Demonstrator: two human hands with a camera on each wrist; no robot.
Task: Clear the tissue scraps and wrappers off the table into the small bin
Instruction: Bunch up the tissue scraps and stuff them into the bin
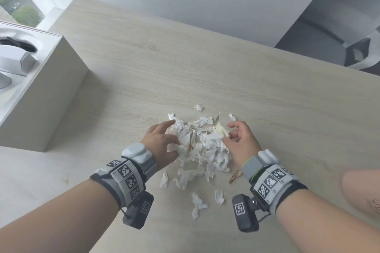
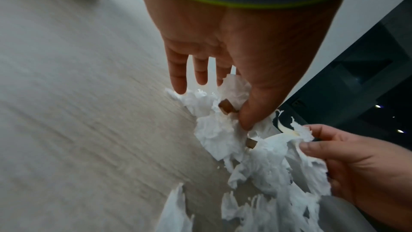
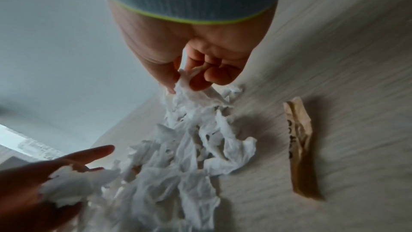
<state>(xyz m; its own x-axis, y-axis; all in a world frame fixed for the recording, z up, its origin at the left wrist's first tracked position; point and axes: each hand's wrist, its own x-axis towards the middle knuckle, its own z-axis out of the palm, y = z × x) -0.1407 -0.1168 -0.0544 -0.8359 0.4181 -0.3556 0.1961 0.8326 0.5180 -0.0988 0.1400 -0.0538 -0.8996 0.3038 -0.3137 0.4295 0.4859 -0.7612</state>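
Tissue scraps (image 1: 202, 146) lie torn, white, crumpled.

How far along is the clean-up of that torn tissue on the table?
Early, by the look of it. Done: most scraps sit gathered in one tissue pile. In hand: the left hand and right hand flank the pile, each gripping tissue. Left: stray scraps lie nearer the person, a brown wrapper lies beside the right wrist, and nothing has been lifted yet. No bin is in view.
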